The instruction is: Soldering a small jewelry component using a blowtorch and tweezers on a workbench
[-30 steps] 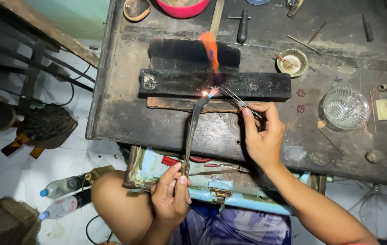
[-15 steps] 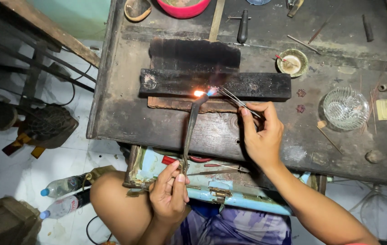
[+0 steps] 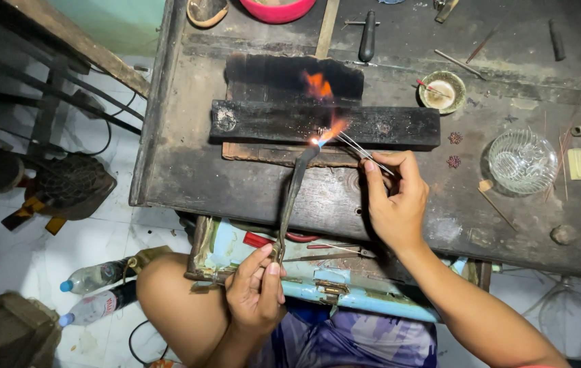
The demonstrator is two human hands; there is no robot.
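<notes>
Heating step at the charred block (image 3: 324,124) on the worktop (image 3: 188,170). Left hand (image 3: 256,289), grip closed around the base of the curved torch pipe (image 3: 292,197), tip flaming just in front of the block. Right hand (image 3: 394,197), grip pinched shut on thin tweezers (image 3: 362,150), points in the flame. Next move, by judgement: steady flame, tweezers unmoved.

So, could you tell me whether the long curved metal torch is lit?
Lit: an orange flame leaves the curved metal torch tip, over the charred black block.
</notes>
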